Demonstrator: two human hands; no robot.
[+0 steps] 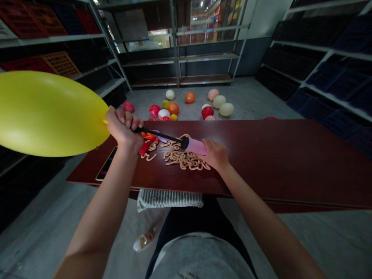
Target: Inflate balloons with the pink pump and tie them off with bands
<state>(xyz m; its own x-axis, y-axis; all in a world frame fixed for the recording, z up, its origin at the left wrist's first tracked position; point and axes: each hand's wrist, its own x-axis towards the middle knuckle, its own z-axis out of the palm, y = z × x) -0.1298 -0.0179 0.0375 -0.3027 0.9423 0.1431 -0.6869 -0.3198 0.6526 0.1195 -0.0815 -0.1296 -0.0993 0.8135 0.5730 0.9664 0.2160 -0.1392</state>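
Observation:
A large yellow balloon point(52, 114), blown up, extends left from my left hand point(123, 126). That hand is closed around the balloon's neck and the black end of a hand pump. My right hand point(215, 154) is wrapped round the pink barrel of the balloon pump point(196, 146). Between the hands the pump's black rod point(162, 135) is drawn out, slanting down to the right above the table. Beneath it lies a tangled heap of tan cord-like strands point(183, 157). Limp red and orange pieces point(148, 141), which look like uninflated balloons, lie left of the heap.
The dark red table point(276, 155) stretches to the right. A phone point(106, 164) lies at its left edge, partly behind my left forearm. Several inflated balloons, including an orange balloon point(190, 97), rest on the floor beyond. Metal shelves point(206, 58) and crate racks surround the space.

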